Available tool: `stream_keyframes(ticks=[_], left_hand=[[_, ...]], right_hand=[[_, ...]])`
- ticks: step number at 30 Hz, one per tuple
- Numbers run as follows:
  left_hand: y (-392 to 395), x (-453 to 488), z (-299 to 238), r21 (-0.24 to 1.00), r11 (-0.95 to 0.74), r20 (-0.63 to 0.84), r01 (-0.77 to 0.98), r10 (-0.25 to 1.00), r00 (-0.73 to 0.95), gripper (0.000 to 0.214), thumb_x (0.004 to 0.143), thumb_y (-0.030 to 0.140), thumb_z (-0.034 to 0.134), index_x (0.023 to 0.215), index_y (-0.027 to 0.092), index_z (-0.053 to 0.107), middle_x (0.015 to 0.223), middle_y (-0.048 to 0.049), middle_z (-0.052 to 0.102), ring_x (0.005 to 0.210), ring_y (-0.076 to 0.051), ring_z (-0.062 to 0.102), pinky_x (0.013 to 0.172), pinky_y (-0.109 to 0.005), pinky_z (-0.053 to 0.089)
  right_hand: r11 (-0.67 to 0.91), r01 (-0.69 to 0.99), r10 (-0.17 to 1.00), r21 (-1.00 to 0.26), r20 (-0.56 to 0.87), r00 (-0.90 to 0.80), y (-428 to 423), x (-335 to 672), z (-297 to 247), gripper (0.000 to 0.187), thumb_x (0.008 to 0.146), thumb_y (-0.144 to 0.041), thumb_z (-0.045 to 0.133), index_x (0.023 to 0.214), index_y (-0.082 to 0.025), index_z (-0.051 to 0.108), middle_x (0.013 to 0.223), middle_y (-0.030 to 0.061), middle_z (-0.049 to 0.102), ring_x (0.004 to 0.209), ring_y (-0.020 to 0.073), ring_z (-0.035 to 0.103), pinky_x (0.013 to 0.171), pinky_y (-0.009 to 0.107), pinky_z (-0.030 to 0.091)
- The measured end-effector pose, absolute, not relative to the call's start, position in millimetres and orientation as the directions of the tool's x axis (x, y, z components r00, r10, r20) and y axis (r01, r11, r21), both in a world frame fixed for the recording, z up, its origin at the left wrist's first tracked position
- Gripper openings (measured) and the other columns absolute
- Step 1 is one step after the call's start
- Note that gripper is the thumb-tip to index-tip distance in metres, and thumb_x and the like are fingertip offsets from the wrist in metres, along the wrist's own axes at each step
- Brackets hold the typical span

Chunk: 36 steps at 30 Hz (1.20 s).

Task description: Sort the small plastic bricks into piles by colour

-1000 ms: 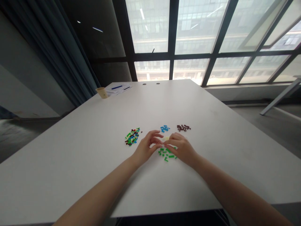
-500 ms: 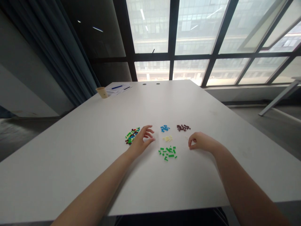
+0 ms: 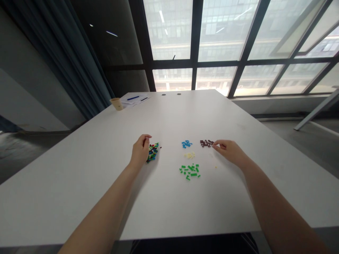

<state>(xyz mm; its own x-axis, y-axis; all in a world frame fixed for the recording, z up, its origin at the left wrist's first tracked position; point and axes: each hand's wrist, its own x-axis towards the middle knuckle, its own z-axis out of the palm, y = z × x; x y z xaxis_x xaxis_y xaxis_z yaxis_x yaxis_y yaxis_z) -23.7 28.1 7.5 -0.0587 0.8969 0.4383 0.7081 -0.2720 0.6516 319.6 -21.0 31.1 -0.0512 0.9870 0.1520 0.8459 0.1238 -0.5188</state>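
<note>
My left hand (image 3: 140, 151) rests at the left side of a mixed pile of small toy bricks (image 3: 153, 152), its fingers loosely curled with a gap by the thumb; it covers part of the pile. A single dark brick (image 3: 160, 147) lies just right of that pile. My right hand (image 3: 228, 150) has its fingertips pinched together at the right edge of the dark brown bricks (image 3: 206, 143); whatever is between them is too small to make out. Sorted groups lie between my hands: blue bricks (image 3: 186, 144), pale yellow bricks (image 3: 189, 155) and green bricks (image 3: 190, 171). One small yellow brick (image 3: 215, 167) sits apart, below my right hand.
All the bricks lie on a large white table (image 3: 169, 120). At its far left stand a paper cup (image 3: 117, 104) and papers (image 3: 132, 101) with a blue pen (image 3: 132, 98). Windows rise beyond the far edge, and a blue curtain (image 3: 60, 53) hangs at left.
My left hand has moved left to the outer side of the mixed pile. My right hand has moved up to the brown bricks, and a small yellow brick shows where it was.
</note>
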Motion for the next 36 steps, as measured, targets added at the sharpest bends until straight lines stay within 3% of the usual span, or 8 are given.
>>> stream_keyframes(ticks=[3, 6, 10, 19, 24, 28, 33, 36], left_hand=[[36, -33, 0, 0.570, -0.226, 0.390, 0.790, 0.921, -0.018, 0.026, 0.079, 0.028, 0.039, 0.096, 0.019, 0.056, 0.065, 0.0008, 0.051, 0.057, -0.013, 0.047, 0.057, -0.025, 0.038], [39, -30, -8, 0.442, -0.285, 0.325, 0.851, 0.935, 0.145, 0.025, 0.076, 0.029, 0.045, 0.090, 0.018, 0.062, 0.085, -0.0053, 0.056, 0.076, -0.017, 0.052, 0.071, -0.029, 0.040], [37, -19, -14, 0.306, -0.281, 0.298, 0.910, 0.936, 0.188, 0.030, 0.078, 0.033, 0.044, 0.099, 0.025, 0.062, 0.105, -0.0079, 0.054, 0.096, -0.025, 0.048, 0.075, -0.036, 0.038], [39, -13, -18, 0.235, -0.323, 0.301, 0.917, 0.921, 0.247, 0.018, 0.074, 0.023, 0.051, 0.078, 0.027, 0.068, 0.097, -0.0056, 0.062, 0.096, -0.025, 0.047, 0.079, -0.043, 0.030], [35, -8, -13, 0.332, -0.355, 0.335, 0.874, 0.911, 0.242, 0.016, 0.073, 0.020, 0.050, 0.075, 0.023, 0.066, 0.092, -0.0060, 0.062, 0.093, -0.025, 0.049, 0.079, -0.042, 0.031], [27, 3, -5, 0.566, -0.383, 0.306, 0.730, 0.920, 0.245, 0.013, 0.073, 0.023, 0.050, 0.075, 0.020, 0.063, 0.084, -0.0050, 0.061, 0.083, -0.020, 0.052, 0.076, -0.035, 0.036], [7, 26, 3, 0.964, -0.136, 0.075, 0.227, 0.964, 0.256, 0.017, 0.069, 0.032, 0.058, 0.078, 0.018, 0.057, 0.076, -0.0022, 0.060, 0.072, -0.014, 0.054, 0.067, -0.026, 0.040], [-5, 38, 6, 0.992, 0.112, -0.087, -0.051, 0.930, 0.357, 0.021, 0.065, 0.030, 0.064, 0.079, 0.017, 0.055, 0.075, -0.0013, 0.060, 0.070, -0.010, 0.054, 0.064, -0.022, 0.039]], right_hand=[[0.138, 0.846, 0.988, -0.515, 0.133, -0.080, -22, 315, 29, 0.036, 0.076, -0.045, 0.043, 0.077, -0.017, 0.066, 0.048, -0.0025, 0.040, 0.045, 0.0096, 0.035, 0.046, 0.022, 0.025], [0.156, 0.846, 0.986, -0.510, 0.127, -0.106, -23, 314, 29, 0.038, 0.076, -0.047, 0.042, 0.078, -0.017, 0.066, 0.049, -0.0023, 0.040, 0.046, 0.0097, 0.036, 0.046, 0.022, 0.025], [0.162, 0.848, 0.986, -0.505, 0.117, -0.119, -22, 312, 28, 0.037, 0.077, -0.046, 0.042, 0.078, -0.018, 0.066, 0.050, -0.0024, 0.042, 0.046, 0.0095, 0.035, 0.046, 0.022, 0.025], [0.215, 0.834, 0.976, -0.508, 0.137, -0.168, -24, 307, 25, 0.036, 0.077, -0.043, 0.041, 0.074, -0.017, 0.065, 0.053, -0.0004, 0.048, 0.047, 0.0101, 0.039, 0.047, 0.022, 0.027], [0.208, 0.840, 0.977, -0.502, 0.146, -0.154, -23, 306, 25, 0.033, 0.077, -0.041, 0.043, 0.074, -0.018, 0.065, 0.053, -0.0006, 0.049, 0.048, 0.0104, 0.041, 0.048, 0.022, 0.028], [0.239, 0.830, 0.970, -0.504, 0.159, -0.183, -24, 300, 25, 0.030, 0.078, -0.038, 0.043, 0.074, -0.018, 0.065, 0.056, -0.0003, 0.052, 0.051, 0.0109, 0.043, 0.050, 0.022, 0.031], [0.369, 0.780, 0.929, -0.505, 0.233, -0.288, -26, 283, 23, 0.025, 0.079, -0.031, 0.044, 0.072, -0.018, 0.064, 0.054, -0.0011, 0.052, 0.051, 0.0100, 0.043, 0.052, 0.022, 0.032], [0.451, 0.726, 0.892, -0.520, 0.287, -0.349, -30, 270, 22, 0.021, 0.079, -0.028, 0.046, 0.071, -0.017, 0.063, 0.057, -0.0007, 0.055, 0.054, 0.0097, 0.045, 0.054, 0.021, 0.033]])
